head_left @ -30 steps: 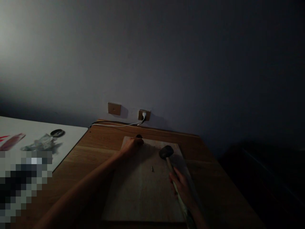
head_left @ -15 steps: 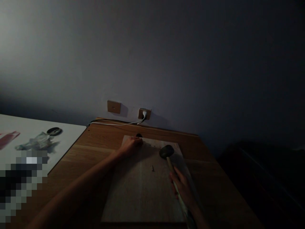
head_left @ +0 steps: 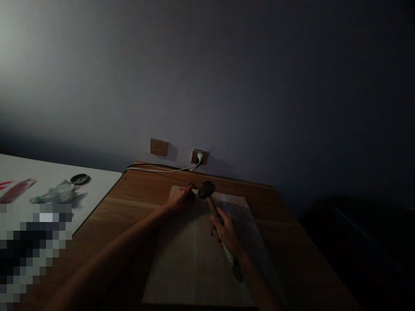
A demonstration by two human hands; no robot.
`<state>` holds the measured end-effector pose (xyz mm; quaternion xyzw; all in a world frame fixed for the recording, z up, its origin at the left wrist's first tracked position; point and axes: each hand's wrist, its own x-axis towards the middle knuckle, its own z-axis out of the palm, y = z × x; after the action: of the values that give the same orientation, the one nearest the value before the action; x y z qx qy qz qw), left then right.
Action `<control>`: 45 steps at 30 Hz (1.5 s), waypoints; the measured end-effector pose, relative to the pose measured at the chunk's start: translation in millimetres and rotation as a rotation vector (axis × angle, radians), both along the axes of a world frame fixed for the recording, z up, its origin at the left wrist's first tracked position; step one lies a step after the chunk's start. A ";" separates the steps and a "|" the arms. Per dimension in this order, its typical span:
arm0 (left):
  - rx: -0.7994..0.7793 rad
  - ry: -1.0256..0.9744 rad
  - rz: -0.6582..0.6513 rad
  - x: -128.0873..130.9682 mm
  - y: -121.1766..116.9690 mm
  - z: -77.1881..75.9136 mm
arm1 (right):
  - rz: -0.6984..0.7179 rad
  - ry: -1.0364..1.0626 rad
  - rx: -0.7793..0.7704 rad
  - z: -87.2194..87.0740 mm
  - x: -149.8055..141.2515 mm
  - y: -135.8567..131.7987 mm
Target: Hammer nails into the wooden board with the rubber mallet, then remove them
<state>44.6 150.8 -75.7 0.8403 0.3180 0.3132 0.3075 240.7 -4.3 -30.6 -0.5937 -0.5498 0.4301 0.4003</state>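
On the wooden table (head_left: 285, 246) lies a pale board (head_left: 184, 268); our right hand (head_left: 228, 233) closes round a rubber mallet (head_left: 206, 189) held over it, just beside our left hand (head_left: 179, 200), pinching something small (head_left: 193, 186) at the board's far edge (too dark to name).

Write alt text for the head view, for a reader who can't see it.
A right hand grips a dark-headed mallet over a pale wooden board. The left hand sits at the board's far edge, its fingers at a small dark object. The board lies on a wooden desk.
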 end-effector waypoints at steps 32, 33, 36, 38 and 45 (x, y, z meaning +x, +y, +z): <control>0.659 0.276 -0.315 24.1 -59.5 38.8 | -0.198 0.058 -0.146 -35.9 46.9 -50.0; 0.544 0.214 -0.216 16.3 -47.0 37.1 | -0.191 0.066 -0.161 -34.6 46.3 -50.4; 0.265 0.075 0.037 -8.0 -15.0 28.5 | -0.206 0.077 -0.188 -29.4 43.9 -50.4; 0.197 0.074 0.074 -19.5 -3.7 20.9 | -0.215 0.085 -0.194 -27.1 42.7 -50.1; 0.199 0.090 0.093 -24.2 -2.3 2.5 | -0.184 0.106 -0.166 -29.3 42.8 -50.5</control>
<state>20.4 148.5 -73.2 0.8644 0.3373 0.3190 0.1931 283.5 -54.8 -60.0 -0.6492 -0.4337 0.4663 0.4159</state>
